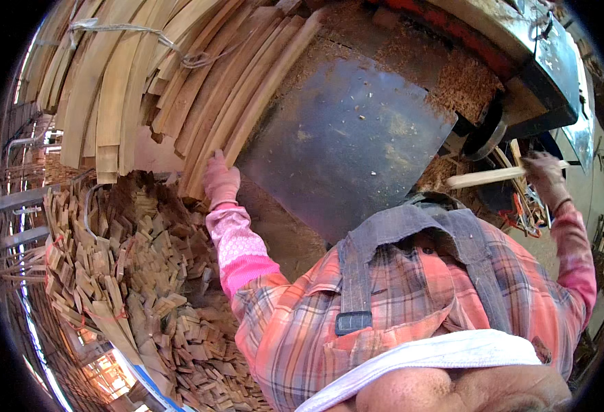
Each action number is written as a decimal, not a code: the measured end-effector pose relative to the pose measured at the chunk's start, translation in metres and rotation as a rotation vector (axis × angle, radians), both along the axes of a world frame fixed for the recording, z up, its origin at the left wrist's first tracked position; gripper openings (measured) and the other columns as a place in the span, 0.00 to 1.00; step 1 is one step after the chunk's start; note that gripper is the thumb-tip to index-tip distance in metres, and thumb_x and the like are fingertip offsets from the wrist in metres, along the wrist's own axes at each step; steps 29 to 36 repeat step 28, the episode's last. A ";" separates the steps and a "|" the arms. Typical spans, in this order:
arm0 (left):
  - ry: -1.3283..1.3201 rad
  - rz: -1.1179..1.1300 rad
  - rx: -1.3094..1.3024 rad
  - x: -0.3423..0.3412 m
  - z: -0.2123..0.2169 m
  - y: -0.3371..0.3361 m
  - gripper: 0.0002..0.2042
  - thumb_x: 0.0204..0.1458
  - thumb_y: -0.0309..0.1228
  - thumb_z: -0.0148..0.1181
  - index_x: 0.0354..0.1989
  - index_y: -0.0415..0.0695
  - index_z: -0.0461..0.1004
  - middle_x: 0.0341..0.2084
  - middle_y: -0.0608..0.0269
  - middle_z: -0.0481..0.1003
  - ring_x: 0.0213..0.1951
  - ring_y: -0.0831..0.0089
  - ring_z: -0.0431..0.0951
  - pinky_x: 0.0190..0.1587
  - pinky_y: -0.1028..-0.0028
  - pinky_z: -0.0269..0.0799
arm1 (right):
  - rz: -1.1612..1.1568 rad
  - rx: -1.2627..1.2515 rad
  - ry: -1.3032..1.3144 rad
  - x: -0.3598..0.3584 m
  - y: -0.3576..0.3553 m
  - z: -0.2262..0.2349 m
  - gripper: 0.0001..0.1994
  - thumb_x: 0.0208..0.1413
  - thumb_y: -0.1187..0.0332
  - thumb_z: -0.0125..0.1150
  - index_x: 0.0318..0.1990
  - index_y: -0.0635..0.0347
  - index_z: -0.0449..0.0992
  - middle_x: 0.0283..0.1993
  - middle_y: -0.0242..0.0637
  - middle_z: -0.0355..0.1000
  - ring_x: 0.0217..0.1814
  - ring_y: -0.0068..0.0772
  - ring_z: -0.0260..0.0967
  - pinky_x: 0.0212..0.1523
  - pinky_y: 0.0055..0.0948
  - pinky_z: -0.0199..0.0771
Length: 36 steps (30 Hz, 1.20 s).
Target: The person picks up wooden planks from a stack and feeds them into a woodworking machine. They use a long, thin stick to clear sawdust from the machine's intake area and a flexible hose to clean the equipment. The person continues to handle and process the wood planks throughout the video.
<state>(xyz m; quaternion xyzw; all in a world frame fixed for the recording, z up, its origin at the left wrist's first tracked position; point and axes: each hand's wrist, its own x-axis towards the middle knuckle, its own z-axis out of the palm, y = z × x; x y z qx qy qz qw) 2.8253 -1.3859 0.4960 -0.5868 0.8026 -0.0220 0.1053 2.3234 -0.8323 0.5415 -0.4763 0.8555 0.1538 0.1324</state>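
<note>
My left hand (221, 180), in a pinkish work glove, is closed around the near end of a long wooden strip (272, 91). That strip lies at the right edge of a stack of similar strips (209, 103). Out at the far right, my right hand (546, 178), also gloved, grips a short pale wooden stick (484, 178). The stick points inward toward my body, roughly level. Between my hands sits a dark, smooth metal plate (347, 137) with scattered wood chips on it.
A heap of small wood offcuts (144, 275) fills the floor at the left. Bundled strips (120, 82) tied with cord stand at the upper left. Sawdust (463, 89) lies beside the machine housing (549, 89) and a dark round wheel (484, 137).
</note>
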 end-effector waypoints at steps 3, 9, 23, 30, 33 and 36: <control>0.316 -0.088 0.245 0.007 0.016 -0.006 0.27 0.49 0.36 0.66 0.57 0.38 0.73 0.48 0.50 0.79 0.47 0.60 0.81 0.52 0.62 0.74 | -0.311 0.222 0.255 -0.059 0.050 -0.031 0.22 0.48 0.69 0.64 0.54 0.54 0.79 0.54 0.43 0.77 0.57 0.48 0.74 0.56 0.40 0.74; 0.800 0.069 0.703 0.023 -0.008 -0.001 0.19 0.48 0.34 0.66 0.47 0.36 0.80 0.37 0.61 0.82 0.36 0.71 0.79 0.42 0.72 0.74 | 0.137 0.344 -0.347 -0.015 -0.039 -0.074 0.17 0.54 0.54 0.59 0.40 0.57 0.81 0.37 0.49 0.79 0.44 0.54 0.78 0.47 0.46 0.78; 0.196 -0.054 0.229 0.006 0.020 0.029 0.24 0.47 0.44 0.68 0.53 0.48 0.80 0.56 0.49 0.74 0.57 0.49 0.76 0.60 0.59 0.72 | 0.277 -0.183 -1.022 0.134 -0.225 -0.026 0.20 0.58 0.58 0.60 0.56 0.53 0.79 0.51 0.44 0.79 0.54 0.45 0.77 0.55 0.39 0.75; 0.254 0.083 -0.016 0.032 0.006 -0.041 0.43 0.46 0.46 0.69 0.72 0.53 0.58 0.73 0.54 0.52 0.70 0.54 0.60 0.69 0.62 0.61 | 0.306 -0.098 -1.034 0.155 -0.234 -0.024 0.22 0.58 0.59 0.64 0.60 0.51 0.77 0.53 0.46 0.79 0.56 0.43 0.77 0.57 0.37 0.74; 0.254 0.083 -0.016 0.032 0.006 -0.041 0.43 0.46 0.46 0.69 0.72 0.53 0.58 0.73 0.54 0.52 0.70 0.54 0.60 0.69 0.62 0.61 | 0.306 -0.098 -1.034 0.155 -0.234 -0.024 0.22 0.58 0.59 0.64 0.60 0.51 0.77 0.53 0.46 0.79 0.56 0.43 0.77 0.57 0.37 0.74; 0.254 0.083 -0.016 0.032 0.006 -0.041 0.43 0.46 0.46 0.69 0.72 0.53 0.58 0.73 0.54 0.52 0.70 0.54 0.60 0.69 0.62 0.61 | 0.306 -0.098 -1.034 0.155 -0.234 -0.024 0.22 0.58 0.59 0.64 0.60 0.51 0.77 0.53 0.46 0.79 0.56 0.43 0.77 0.57 0.37 0.74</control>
